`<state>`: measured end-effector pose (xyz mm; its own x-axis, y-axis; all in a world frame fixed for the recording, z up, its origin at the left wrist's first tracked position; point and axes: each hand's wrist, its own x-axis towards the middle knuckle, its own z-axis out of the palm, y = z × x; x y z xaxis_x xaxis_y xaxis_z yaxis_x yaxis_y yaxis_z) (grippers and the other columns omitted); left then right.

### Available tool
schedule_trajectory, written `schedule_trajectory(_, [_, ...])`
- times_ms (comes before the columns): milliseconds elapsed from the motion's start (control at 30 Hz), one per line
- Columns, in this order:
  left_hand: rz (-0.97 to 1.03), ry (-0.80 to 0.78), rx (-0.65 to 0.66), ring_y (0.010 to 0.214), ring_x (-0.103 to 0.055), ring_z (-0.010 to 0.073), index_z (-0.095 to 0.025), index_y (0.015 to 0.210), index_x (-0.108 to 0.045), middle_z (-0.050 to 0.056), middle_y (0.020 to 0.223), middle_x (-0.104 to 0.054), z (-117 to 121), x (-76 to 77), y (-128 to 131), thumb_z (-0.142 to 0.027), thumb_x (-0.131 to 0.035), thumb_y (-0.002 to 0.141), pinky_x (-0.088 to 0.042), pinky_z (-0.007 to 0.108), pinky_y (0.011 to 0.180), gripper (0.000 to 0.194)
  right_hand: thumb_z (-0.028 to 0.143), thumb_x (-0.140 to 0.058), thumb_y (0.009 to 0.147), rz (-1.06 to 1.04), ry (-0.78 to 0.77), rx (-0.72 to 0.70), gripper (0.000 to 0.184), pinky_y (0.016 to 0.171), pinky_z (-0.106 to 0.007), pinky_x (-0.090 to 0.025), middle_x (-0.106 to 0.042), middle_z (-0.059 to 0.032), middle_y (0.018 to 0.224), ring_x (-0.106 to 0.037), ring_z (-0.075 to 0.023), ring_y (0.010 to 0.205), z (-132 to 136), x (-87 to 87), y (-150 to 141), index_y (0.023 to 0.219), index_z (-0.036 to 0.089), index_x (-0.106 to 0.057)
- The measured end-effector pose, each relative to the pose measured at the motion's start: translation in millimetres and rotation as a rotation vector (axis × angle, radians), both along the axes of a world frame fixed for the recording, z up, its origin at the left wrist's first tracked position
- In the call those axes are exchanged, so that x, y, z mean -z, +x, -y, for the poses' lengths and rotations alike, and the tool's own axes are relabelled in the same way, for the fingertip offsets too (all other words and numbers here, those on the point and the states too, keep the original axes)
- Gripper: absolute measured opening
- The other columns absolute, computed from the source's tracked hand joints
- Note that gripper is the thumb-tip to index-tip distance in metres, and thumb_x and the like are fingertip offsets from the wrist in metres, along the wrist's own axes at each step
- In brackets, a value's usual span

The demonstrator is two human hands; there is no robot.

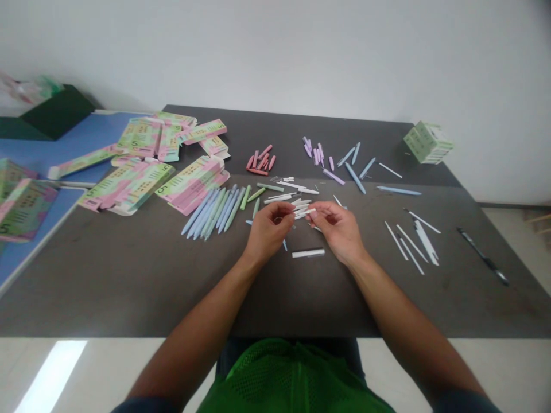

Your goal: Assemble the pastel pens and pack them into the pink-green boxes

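Note:
Both hands meet over a cluster of white pen parts in the middle of the dark table. My right hand pinches a small white pen part between thumb and fingers. Close beside it, my left hand is closed in a pinch; what it holds is too small to name. Just below the hands lies a white pen barrel. Left of them, blue and green pen barrels lie side by side in a row. Short green pieces rest near my left fingers.
Red pen pieces, purple pieces and blue pieces lie farther back. White refills and a black pen are at right. Flattened printed cartons cover the left side. A green box stands at the back right.

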<state>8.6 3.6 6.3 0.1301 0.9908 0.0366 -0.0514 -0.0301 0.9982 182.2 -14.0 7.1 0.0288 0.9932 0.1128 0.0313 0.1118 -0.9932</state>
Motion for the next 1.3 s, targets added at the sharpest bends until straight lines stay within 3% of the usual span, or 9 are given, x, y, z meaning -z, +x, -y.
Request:
schedule_trajectory(267, [-0.071, 0.049, -0.026, 0.074, -0.060, 0.0123, -0.016, 0.095, -0.071, 0.003, 0.085, -0.069, -0.1, 0.9, -0.8, -0.021, -0.068, 0.079, -0.046, 0.023, 0.068, 0.017, 0.045, -0.078, 0.081, 0.085, 0.025, 0.010, 0.026, 0.070, -0.033, -0.058, -0.076, -0.0042, 0.088, -0.067, -0.0167, 0.073, 3.6, -5.9, -1.4, 0.095, 0.023, -0.075])
schedule_trajectory(533, [0.051, 0.066, -0.007, 0.078, -0.062, 0.0124, -0.015, 0.095, -0.068, 0.003, 0.086, -0.067, 3.7, -5.5, 2.2, -0.018, -0.071, 0.077, -0.049, 0.024, 0.073, 0.019, 0.044, -0.076, 0.082, 0.033, -0.035, 0.003, 0.027, 0.067, -0.032, -0.058, -0.077, -0.0049, 0.088, -0.070, -0.0182, 0.076, 3.8, 0.6, -5.8, 0.098, 0.023, -0.078])
schedule_trajectory(833, [0.048, 0.103, -0.048, 0.083, -0.064, 0.0142, -0.017, 0.097, -0.068, 0.004, 0.091, -0.069, 4.2, -1.4, 3.0, -0.019, -0.073, 0.076, -0.051, 0.026, 0.079, 0.022, 0.044, -0.076, 0.082, 0.051, -0.050, 0.014, 0.026, 0.065, -0.032, -0.057, -0.077, -0.0042, 0.085, -0.068, -0.0172, 0.071, 5.6, -0.7, -4.3, 0.098, 0.024, -0.079])
schedule_trajectory(1300, [-0.028, 0.048, -0.055, 0.078, -0.065, 0.0144, -0.017, 0.094, -0.072, 0.004, 0.087, -0.072, 4.4, -1.9, 1.4, -0.022, -0.075, 0.075, -0.050, 0.025, 0.074, 0.020, 0.045, -0.075, 0.082, 0.103, -0.035, 0.016, 0.025, 0.065, -0.032, -0.056, -0.077, -0.0037, 0.086, -0.067, -0.0167, 0.069, 4.4, 2.1, -1.8, 0.098, 0.025, -0.080])
